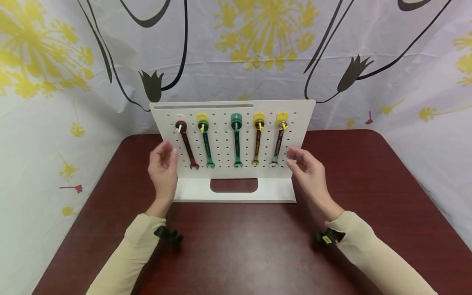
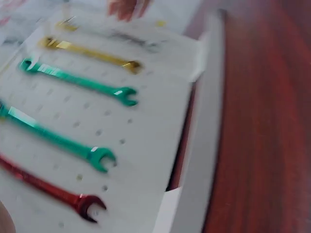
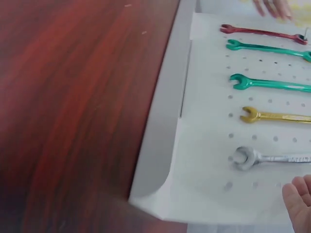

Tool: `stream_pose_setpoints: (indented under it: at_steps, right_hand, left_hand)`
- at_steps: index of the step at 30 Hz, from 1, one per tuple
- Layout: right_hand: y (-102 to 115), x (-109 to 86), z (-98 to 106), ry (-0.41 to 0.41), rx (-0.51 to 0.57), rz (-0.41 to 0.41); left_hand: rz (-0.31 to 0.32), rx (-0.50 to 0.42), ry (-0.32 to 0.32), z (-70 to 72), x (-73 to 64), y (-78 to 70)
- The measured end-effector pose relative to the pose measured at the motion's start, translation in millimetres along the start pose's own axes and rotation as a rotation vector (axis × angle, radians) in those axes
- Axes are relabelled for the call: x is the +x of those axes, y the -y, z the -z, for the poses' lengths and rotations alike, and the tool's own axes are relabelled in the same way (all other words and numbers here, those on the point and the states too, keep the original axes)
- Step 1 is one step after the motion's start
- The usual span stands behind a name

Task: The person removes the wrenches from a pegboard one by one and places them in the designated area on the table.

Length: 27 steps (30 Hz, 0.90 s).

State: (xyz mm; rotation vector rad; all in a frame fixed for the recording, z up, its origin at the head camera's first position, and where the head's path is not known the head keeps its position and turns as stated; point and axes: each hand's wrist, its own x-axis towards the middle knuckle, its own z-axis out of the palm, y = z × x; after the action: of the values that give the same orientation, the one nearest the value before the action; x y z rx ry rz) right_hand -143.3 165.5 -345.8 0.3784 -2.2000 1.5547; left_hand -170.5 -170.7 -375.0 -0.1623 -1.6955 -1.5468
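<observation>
A white pegboard stand (image 1: 223, 174) stands upright with several combination wrenches hanging from its hooks. From left to right hang a red wrench (image 1: 189, 149), a green wrench (image 1: 207, 148), a second green wrench (image 1: 237, 146), a gold wrench (image 1: 257, 146) and a silver wrench (image 1: 278, 146). My left hand (image 1: 163, 172) is at the board's left side, nearest the red wrench, fingers loosely bent and holding nothing. Over on the right side, my right hand (image 1: 311, 174) is close to the lower end of the silver wrench (image 3: 272, 158), its fingers relaxed around an unfilled gap.
Beneath the stand is a dark red-brown table (image 1: 236, 241). The stand's flat base (image 1: 191, 190) has a rounded cutout at its middle. Behind and beside the table hangs a white cloth (image 1: 236, 78) with yellow and black flower patterns.
</observation>
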Motion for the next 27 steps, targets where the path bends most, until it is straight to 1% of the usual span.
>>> stream_pose_setpoints:
  at_steps: [2, 4, 7, 9, 11, 13, 16, 20, 23, 27]
  right_hand:
    - [0, 3.6, -5, -0.018, 0.039, -0.01]
    - [0, 5.9, -10, -0.036, 0.056, -0.017]
    - [2, 8.8, -16, -0.064, 0.043, -0.025]
    - [3, 10.4, -20, -0.079, 0.027, -0.033]
    - [3, 11.9, -22, -0.093, 0.027, -0.044]
    - [3, 12.9, -24, -0.104, 0.028, -0.055]
    - [2, 14.4, -27, -0.12, 0.03, -0.059]
    - [-18, 18.3, -32, -0.137, 0.059, -0.064]
    - [-32, 20.8, -35, -0.147, 0.084, -0.082]
    - [-33, 22.0, -38, -0.163, 0.097, -0.095]
  left_hand:
    - [0.123, -0.031, -0.073, 3.7, 6.5, 4.3]
    - [0.222, -0.047, -0.1, 6.8, 12.6, 9.9]
    - [0.337, -0.034, -0.081, 10.5, 19.9, 18.1]
    - [0.394, -0.016, -0.062, 11.3, 23.4, 22.6]
    - [0.435, -0.008, -0.051, 10.9, 25.8, 25.9]
    - [0.452, 0.003, -0.05, 9.6, 27.0, 27.2]
    - [0.45, 0.006, -0.062, 8.3, 27.7, 27.9]
    - [0.441, 0.006, -0.071, 8.8, 27.9, 29.2]
    - [0.442, 0.012, -0.065, 9.8, 27.3, 30.6]
    - [0.441, 0.015, -0.054, 10.9, 26.9, 32.2]
